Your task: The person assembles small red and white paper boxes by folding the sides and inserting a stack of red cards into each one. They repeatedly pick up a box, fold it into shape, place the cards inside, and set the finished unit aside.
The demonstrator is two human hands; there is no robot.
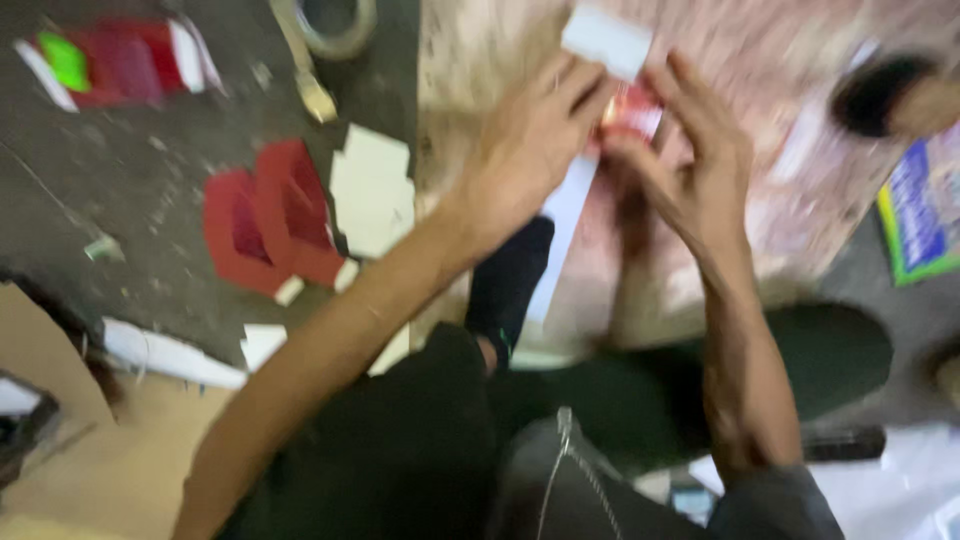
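Red-and-white folded card piece (630, 108): you're pinching it with both hands, left hand (525, 160) and right hand (700, 170) fingers closed on it, over the pale worn board (780, 80).

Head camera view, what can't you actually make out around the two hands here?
- Small red and white piece between both hands: motion blur and the fingers hide its shape.
- Left hand and right hand: grip unclear, blurred.
- Tape roll: cut off by the top edge.
- Blue and green printed sheet: cut off at the right edge.

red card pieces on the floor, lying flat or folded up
Lying flat: the red card pieces are spread on the dark floor beside white card.
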